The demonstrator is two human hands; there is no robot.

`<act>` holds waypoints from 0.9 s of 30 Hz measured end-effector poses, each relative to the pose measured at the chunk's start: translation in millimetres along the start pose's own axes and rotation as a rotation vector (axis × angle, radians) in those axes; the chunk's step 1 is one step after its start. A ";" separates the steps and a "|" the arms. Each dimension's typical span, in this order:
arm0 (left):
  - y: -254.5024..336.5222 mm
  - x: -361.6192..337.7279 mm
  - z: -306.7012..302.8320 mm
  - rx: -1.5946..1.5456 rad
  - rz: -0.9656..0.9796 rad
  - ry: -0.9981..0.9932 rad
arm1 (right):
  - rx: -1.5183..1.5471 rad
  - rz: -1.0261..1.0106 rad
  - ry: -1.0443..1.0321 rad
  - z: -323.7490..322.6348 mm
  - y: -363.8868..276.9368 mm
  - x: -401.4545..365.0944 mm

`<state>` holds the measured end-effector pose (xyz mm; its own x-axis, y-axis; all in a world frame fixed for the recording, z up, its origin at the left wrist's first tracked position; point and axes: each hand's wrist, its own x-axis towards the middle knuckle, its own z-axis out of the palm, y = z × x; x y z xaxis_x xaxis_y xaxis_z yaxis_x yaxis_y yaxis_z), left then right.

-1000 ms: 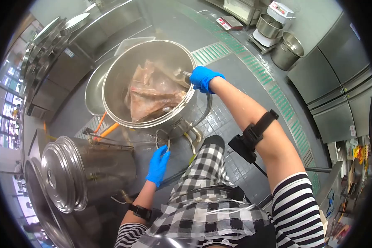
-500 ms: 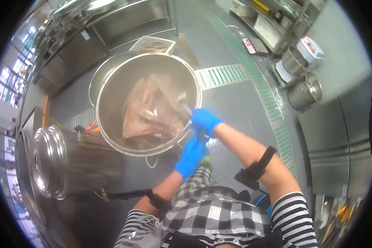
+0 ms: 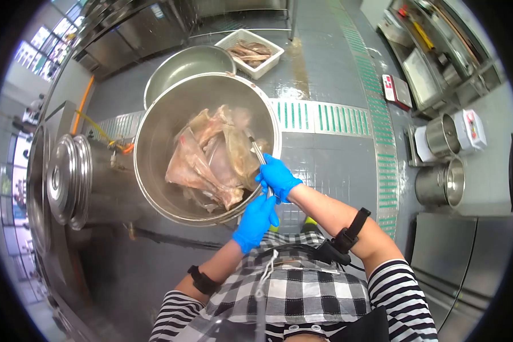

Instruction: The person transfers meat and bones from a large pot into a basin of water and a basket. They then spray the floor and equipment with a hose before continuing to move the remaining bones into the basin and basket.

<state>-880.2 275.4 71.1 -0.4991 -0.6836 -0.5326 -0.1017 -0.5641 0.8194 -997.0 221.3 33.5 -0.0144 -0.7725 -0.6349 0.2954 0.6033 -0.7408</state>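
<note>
A large deep metal stockpot (image 3: 154, 196) stands before me, with big pinkish-brown pieces of meat and bone (image 3: 196, 162) heaped inside and some steam above them. In blue gloves, both my hands are closed around one long metal-handled tool (image 3: 257, 150) at the pot's near right rim. My right hand (image 3: 280, 179) grips higher up the shaft, nearer the pot; my left hand (image 3: 255, 221) holds the lower end close to my apron. The tool slants into the pot beside a pale yellowish piece (image 3: 240, 154), and its working end is hidden among the meat.
Behind the pot are a wide metal basin (image 3: 182, 65) and a white tub (image 3: 266, 69) of meat pieces. Lidded metal pots (image 3: 74, 182) stand left. To the right are a red-and-white scale (image 3: 397, 91), steel pots (image 3: 439, 182) and a shelf (image 3: 424, 62). Green drain grates (image 3: 328, 118) cross the floor.
My view has shifted, showing more of the tub and basin. The meat inside the pot has turned, exposing bone ends and the yellowish piece. Both hands still hold the tool.
</note>
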 end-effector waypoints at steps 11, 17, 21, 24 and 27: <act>6.6 55.9 64.7 0.053 0.145 0.203 | -0.687 -0.057 -0.202 -57.2 -37.3 52.2; 9.7 56.8 101.8 -0.027 0.131 0.299 | -0.452 0.119 -0.343 -72.0 -50.1 33.7; 14.8 56.1 105.1 -0.097 0.059 0.340 | -0.333 0.048 -0.369 -72.0 -42.2 41.8; 15.5 55.0 103.5 -0.062 0.047 0.346 | -0.391 0.059 -0.362 -68.5 -44.3 43.1; 10.3 53.3 102.5 0.196 0.272 0.338 | -0.413 0.046 -0.323 -65.6 -48.8 38.0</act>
<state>-996.1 280.6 72.9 -0.2253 -0.9250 -0.3060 -0.1834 -0.2682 0.9458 -1074.7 175.5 31.1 0.3047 -0.7257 -0.6169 -0.1130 0.6155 -0.7800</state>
